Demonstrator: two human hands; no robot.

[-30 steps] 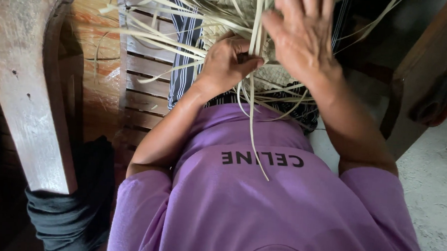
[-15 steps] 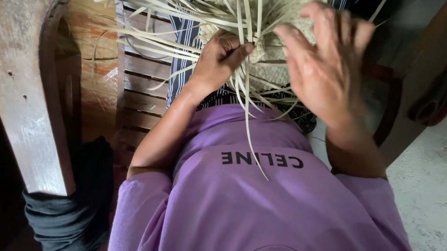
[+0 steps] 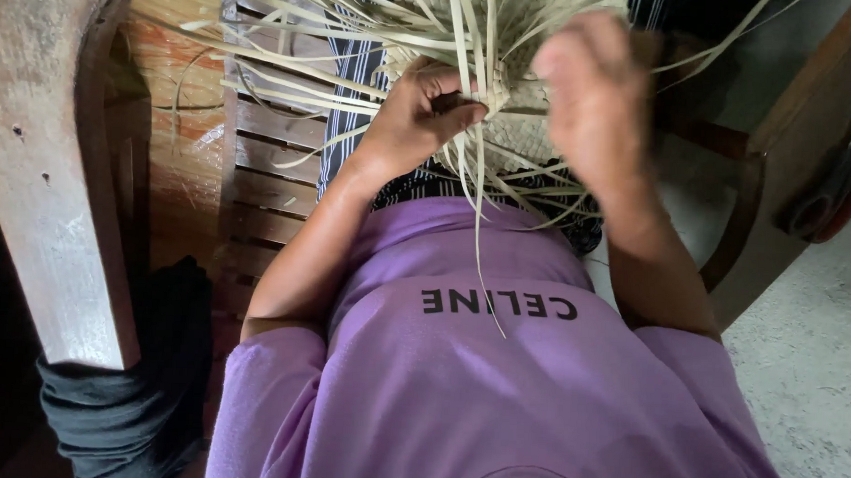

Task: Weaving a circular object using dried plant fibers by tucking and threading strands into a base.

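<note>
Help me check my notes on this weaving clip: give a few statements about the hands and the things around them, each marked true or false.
1. The left hand pinches pale strips of the woven piece. True.
2. The right hand rests on the floor. False: it is raised over the woven piece, blurred.
3. The person wears a purple shirt. True.
4. Loose strips fan out over a wooden slatted seat. True.
5. The dark cloth lies on the woven piece. False: it lies low at the left, by a wooden post.
</note>
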